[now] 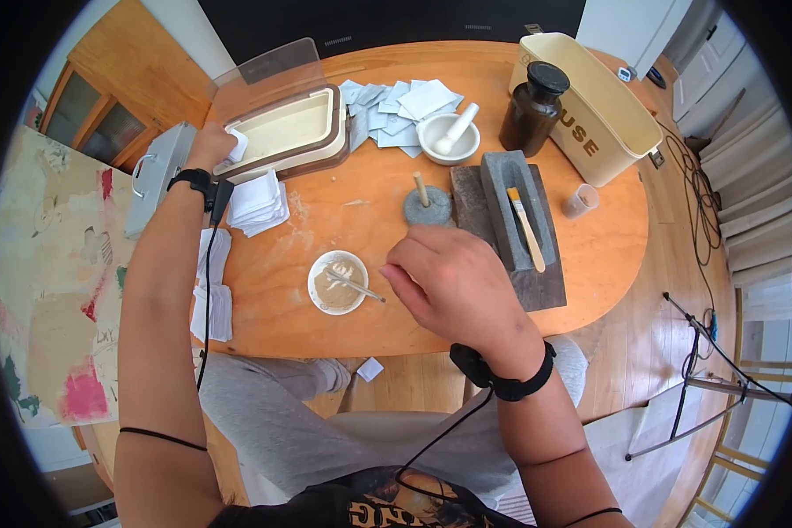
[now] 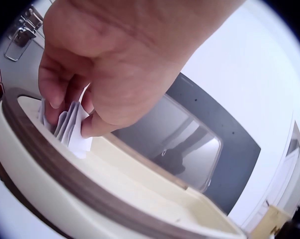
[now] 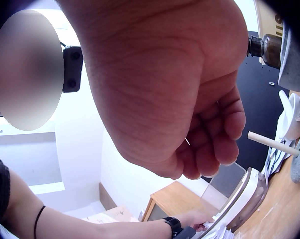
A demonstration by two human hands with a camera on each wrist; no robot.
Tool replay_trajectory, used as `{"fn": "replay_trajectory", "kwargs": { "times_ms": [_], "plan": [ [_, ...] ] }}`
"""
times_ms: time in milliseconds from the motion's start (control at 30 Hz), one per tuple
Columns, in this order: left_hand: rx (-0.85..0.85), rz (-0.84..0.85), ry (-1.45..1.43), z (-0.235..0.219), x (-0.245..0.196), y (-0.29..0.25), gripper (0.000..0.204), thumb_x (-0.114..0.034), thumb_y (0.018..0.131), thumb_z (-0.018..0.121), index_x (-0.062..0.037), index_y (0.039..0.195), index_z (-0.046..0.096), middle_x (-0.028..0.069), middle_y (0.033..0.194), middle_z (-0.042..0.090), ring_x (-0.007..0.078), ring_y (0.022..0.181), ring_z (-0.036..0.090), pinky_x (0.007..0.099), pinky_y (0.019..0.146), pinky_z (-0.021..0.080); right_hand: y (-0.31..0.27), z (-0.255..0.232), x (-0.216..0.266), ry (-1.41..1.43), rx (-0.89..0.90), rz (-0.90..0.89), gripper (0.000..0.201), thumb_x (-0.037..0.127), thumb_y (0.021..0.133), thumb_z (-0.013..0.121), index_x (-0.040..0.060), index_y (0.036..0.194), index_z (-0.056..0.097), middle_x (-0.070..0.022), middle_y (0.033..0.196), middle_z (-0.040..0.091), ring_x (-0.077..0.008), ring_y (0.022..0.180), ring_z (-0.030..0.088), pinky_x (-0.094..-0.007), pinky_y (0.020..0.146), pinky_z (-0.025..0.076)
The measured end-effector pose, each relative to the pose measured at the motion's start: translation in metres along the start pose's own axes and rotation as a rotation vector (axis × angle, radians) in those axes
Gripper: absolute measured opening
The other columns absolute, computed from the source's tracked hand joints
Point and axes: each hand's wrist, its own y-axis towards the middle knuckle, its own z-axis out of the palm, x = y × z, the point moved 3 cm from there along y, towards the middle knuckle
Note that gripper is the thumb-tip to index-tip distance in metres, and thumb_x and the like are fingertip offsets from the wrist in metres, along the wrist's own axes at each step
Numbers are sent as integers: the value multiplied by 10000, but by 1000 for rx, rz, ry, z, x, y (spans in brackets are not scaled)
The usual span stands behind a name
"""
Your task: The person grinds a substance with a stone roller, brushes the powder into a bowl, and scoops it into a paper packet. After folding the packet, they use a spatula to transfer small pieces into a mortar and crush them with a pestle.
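Observation:
My left hand (image 1: 209, 148) is at the left end of a cream box (image 1: 286, 123) with a brown rim. In the left wrist view, the thumb and fingers of that hand (image 2: 110, 64) pinch several folded white papers (image 2: 76, 133) inside the box (image 2: 140, 172). My right hand (image 1: 453, 282) hangs above the table to the right of a white bowl (image 1: 324, 297) of pale paste with a thin stick (image 1: 356, 285) in it. Seen from the right wrist, this hand (image 3: 160, 89) has loosely curled fingers and holds nothing.
Stacks of white papers (image 1: 258, 203) lie below the box. Bluish packets (image 1: 396, 132), a mortar (image 1: 449, 150), a round stone with a peg (image 1: 428, 208), a stone trough (image 1: 496, 194) with a brush (image 1: 526, 229), a dark jar (image 1: 530, 114) and a cream bin (image 1: 620, 141) stand farther right.

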Motion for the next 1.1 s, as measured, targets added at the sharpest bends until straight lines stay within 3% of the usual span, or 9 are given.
{"fn": "replay_trajectory", "kwargs": {
  "times_ms": [33, 233, 533, 667, 833, 1100],
  "plan": [
    [2, 86, 192, 0, 1, -1, 382, -182, 860, 697, 21, 1176, 762, 312, 1175, 760, 439, 1117, 752, 503, 956, 592, 0, 0, 0, -3, 1, 2, 203, 168, 956, 740, 49, 837, 625, -126, 809, 608, -360, 798, 658, -468, 704, 542],
    [-129, 59, 335, -8, -17, -39, 415, -222, 906, 664, -4, 1257, 709, 288, 1239, 756, 444, 1174, 732, 504, 992, 577, 0, 2, 0, -4, 4, -3, 197, 170, 960, 735, 52, 845, 627, -127, 803, 607, -364, 787, 656, -472, 695, 539],
    [-108, 33, 340, -2, -8, -32, 457, -315, 986, 616, -30, 1343, 618, 292, 1306, 731, 435, 1235, 708, 525, 1026, 556, 0, 2, 0, 7, 7, 2, 197, 172, 960, 734, 48, 847, 632, -129, 810, 610, -366, 798, 656, -476, 703, 538],
    [-100, 61, 327, -5, -19, -44, 519, -362, 974, 624, -16, 1360, 614, 291, 1329, 723, 429, 1254, 701, 518, 1039, 552, 0, 2, -1, 8, -1, -11, 203, 174, 958, 736, 46, 841, 630, -130, 814, 611, -365, 799, 655, -476, 704, 537],
    [-82, -38, 259, -4, -20, -44, 608, -430, 934, 652, 20, 1342, 623, 279, 1353, 719, 415, 1272, 698, 502, 1052, 543, 0, 4, 0, -5, 4, -3, 206, 178, 958, 737, 47, 840, 629, -128, 817, 613, -365, 799, 657, -476, 702, 538],
    [-118, -16, 219, -17, -31, -57, 595, -421, 939, 672, 7, 1350, 620, 284, 1359, 710, 419, 1290, 684, 495, 1063, 538, 0, 4, 1, -4, 11, 7, 193, 180, 962, 734, 54, 853, 636, -126, 814, 614, -364, 798, 659, -476, 701, 538]
  ]
}}
